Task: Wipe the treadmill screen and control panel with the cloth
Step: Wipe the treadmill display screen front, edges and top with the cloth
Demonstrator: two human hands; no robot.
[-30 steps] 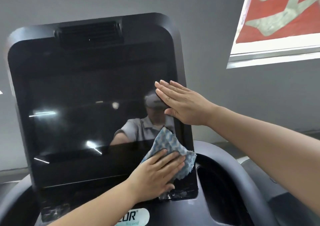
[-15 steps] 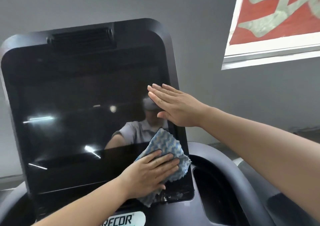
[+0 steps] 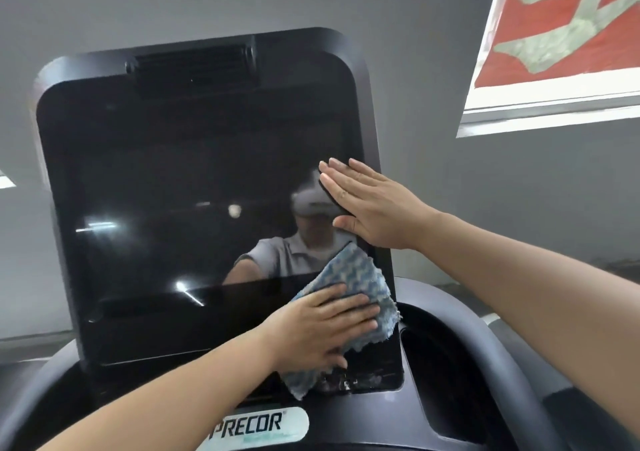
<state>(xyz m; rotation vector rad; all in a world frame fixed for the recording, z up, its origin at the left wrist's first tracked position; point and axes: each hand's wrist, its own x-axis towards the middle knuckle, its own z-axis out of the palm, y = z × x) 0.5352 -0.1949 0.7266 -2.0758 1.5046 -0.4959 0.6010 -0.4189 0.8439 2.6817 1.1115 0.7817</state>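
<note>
Two hands [image 3: 372, 204] [image 3: 320, 327], one cloth [image 3: 360, 282], one screen [image 3: 180, 208]

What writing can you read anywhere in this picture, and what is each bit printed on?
"PRECOR": on the pale oval badge below the treadmill screen.
Small print under that brand name: too blurred to read.
Large pale brush character on the red banner, upper right: cut off by the frame, not readable.

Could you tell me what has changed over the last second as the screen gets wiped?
Very little moved. The left hand keeps the cloth pressed flat on the screen's lower right corner, at most sliding slightly; nothing was picked up or released. The right hand remains flat against the screen's right edge; mainly the camera shifted.
</note>
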